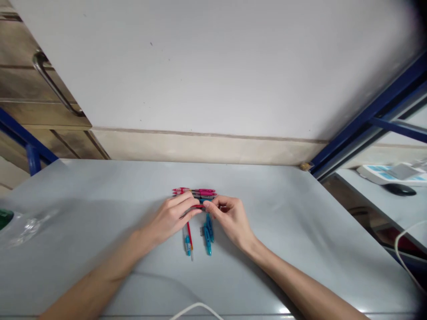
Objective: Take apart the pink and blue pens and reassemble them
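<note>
My left hand (174, 214) and my right hand (232, 217) meet over the middle of the table. Between their fingertips is a thin red pen part (198, 206), pinched from both sides; its ends are hidden by the fingers. Just beyond the hands lie several pens (207, 193) side by side, pink and dark ones among them. Nearer to me, a red pen refill (190, 235) rests beside a clear pen barrel with a blue end (187, 245). To their right are blue pen parts (207, 238) with clips, near my right wrist.
The grey table (100, 186) backs onto a white wall. A clear plastic bag (26, 229) lies at the left edge. Blue frame posts (363, 120) stand at the right, with a black mouse (399, 190) on a neighbouring desk. A white cable (196, 306) crosses the front edge.
</note>
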Demonstrator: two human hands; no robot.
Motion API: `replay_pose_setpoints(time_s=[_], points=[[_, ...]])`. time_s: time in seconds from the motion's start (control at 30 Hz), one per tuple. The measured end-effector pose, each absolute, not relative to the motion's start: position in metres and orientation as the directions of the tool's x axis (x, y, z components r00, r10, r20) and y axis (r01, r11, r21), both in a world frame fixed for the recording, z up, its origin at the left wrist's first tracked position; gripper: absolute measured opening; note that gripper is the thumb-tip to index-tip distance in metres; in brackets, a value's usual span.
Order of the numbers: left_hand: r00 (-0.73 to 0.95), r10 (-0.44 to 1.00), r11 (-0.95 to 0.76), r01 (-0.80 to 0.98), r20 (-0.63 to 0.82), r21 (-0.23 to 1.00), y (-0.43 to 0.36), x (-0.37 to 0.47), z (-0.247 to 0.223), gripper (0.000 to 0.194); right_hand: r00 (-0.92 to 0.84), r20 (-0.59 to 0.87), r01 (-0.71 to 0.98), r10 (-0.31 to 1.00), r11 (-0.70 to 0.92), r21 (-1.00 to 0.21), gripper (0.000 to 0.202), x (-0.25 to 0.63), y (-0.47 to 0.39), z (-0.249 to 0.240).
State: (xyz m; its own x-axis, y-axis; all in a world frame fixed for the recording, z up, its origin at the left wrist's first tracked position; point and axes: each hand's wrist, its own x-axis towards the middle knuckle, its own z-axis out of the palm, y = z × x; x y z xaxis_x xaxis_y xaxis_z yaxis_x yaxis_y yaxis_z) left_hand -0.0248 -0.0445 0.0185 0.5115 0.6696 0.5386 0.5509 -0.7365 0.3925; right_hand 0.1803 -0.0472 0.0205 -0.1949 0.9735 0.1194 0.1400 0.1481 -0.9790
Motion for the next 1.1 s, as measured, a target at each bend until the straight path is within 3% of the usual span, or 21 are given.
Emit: replay_pose_setpoints(time_s=[0.13,0.23,0.37,0.47,0.57,0.9,1.1], points=[[0.488,0.663,-0.735,0.569,0.568,0.370,-0.045,-0.026,0.018,0.022,-0.270,0.119,0.055,0.956,0.139,-0.989,0.039,0.178,-0.049,0.024],[0.380,0.725,-0.670,0.581,0.574,0.462,-0.041,-0.030,0.017,0.022,-0.317,0.130,0.180,0.940,0.194,-0.964,0.032,0.182,-0.048,0.026],[0.295,0.809,-0.567,0.619,0.508,0.543,-0.033,-0.037,0.015,0.025,-0.509,0.178,0.481,0.842,0.450,-0.752,0.009,0.187,-0.051,0.028],[0.296,0.824,-0.546,0.644,0.483,0.537,-0.031,-0.039,0.016,0.026,-0.609,0.128,0.581,0.782,0.551,-0.599,0.018,0.186,-0.056,0.031],[0.330,0.823,-0.548,0.676,0.462,0.492,-0.031,-0.040,0.017,0.027,-0.608,0.086,0.632,0.789,0.547,-0.550,0.018,0.185,-0.059,0.033],[0.378,0.827,-0.547,0.712,0.416,0.440,-0.035,-0.040,0.022,0.027,-0.608,0.071,0.648,0.791,0.545,-0.532,0.015,0.187,-0.061,0.034],[0.403,0.809,-0.578,0.681,0.429,0.450,-0.034,-0.040,0.019,0.027,-0.539,0.171,0.506,0.825,0.480,-0.717,0.010,0.189,-0.054,0.032]])
